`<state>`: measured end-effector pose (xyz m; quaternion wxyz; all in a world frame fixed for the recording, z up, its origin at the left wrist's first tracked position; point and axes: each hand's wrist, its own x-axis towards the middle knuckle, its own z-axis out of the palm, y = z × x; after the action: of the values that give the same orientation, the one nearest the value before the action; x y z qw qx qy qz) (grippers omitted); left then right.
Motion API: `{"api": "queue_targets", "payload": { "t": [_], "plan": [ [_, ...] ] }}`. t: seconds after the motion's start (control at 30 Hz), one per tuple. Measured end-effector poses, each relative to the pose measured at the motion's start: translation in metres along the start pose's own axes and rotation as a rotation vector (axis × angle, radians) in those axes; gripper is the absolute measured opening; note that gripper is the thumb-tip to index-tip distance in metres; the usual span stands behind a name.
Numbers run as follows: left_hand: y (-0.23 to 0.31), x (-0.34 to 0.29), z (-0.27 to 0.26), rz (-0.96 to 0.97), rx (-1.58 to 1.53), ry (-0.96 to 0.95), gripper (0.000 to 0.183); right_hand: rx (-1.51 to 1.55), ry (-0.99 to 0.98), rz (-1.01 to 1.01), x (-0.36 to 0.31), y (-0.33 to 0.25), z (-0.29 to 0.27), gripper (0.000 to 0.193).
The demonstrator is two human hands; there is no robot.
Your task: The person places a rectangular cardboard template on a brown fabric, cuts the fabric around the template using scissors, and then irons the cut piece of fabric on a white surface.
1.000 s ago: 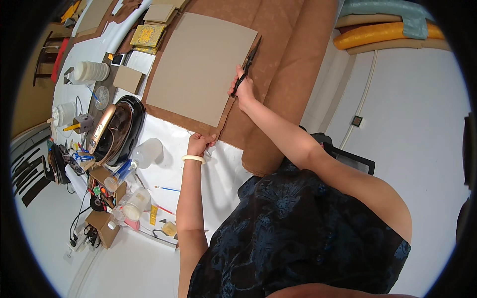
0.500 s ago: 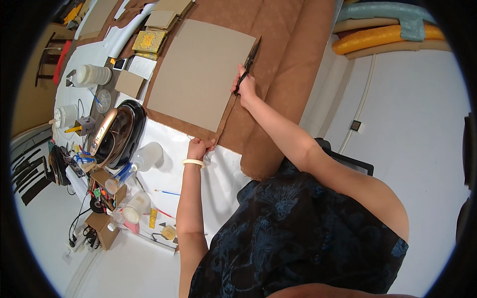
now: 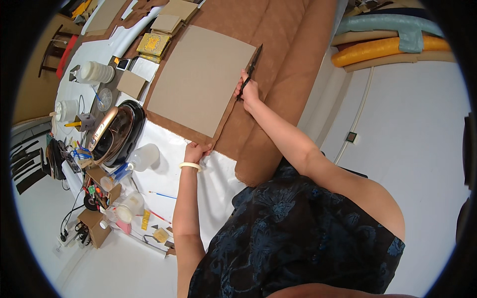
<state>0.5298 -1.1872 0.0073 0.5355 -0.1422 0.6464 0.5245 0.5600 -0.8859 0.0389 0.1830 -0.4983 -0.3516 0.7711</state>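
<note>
A large grey-beige board [image 3: 201, 82] lies on brown suede-like fabric [image 3: 231, 141] spread over the worktable. My right hand [image 3: 249, 93] is closed around the handles of black scissors [image 3: 255, 62], at the board's right side. The blades point away from me along the fabric strip there, and look nearly closed. A cut line runs down the fabric from the scissors toward my left hand [image 3: 198, 152]. That hand, with a pale bangle [image 3: 191, 166] at the wrist, pinches the fabric's near edge just below the board's near corner.
A fabric roll [image 3: 283, 109] lies along the table's right side. To the left are a black iron [image 3: 117, 134], a translucent bottle [image 3: 145, 157], a yellow patterned box [image 3: 153, 44], small boards [image 3: 131, 84] and a white jar [image 3: 95, 73]. A thin blue brush [image 3: 163, 194] lies nearer me.
The whole view has shifted slightly. Both hands keep nearly the same places beside the board, the right on the scissors and the left at the fabric's near edge.
</note>
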Motion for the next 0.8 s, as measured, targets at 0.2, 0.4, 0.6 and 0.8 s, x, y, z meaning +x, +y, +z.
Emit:
{"api": "queue_targets", "payload": {
  "t": [0.2, 0.4, 0.6, 0.8],
  "plan": [
    [-0.002, -0.004, 0.005, -0.001, -0.008, 0.088, 0.025, 0.020, -0.024, 0.021, 0.006, -0.018, -0.004, 0.043],
    [-0.005, 0.000, 0.011, -0.009, 0.004, 0.185, 0.024, 0.028, -0.041, 0.074, 0.014, -0.019, -0.006, 0.043],
    [-0.016, 0.010, 0.015, -0.012, -0.088, 0.292, 0.040, -0.051, -0.089, 0.099, 0.008, -0.033, -0.014, 0.041],
    [-0.025, 0.011, 0.027, 0.000, -0.117, 0.500, 0.033, -0.313, -0.264, 0.410, 0.021, -0.108, -0.054, 0.046]
  ]
}}
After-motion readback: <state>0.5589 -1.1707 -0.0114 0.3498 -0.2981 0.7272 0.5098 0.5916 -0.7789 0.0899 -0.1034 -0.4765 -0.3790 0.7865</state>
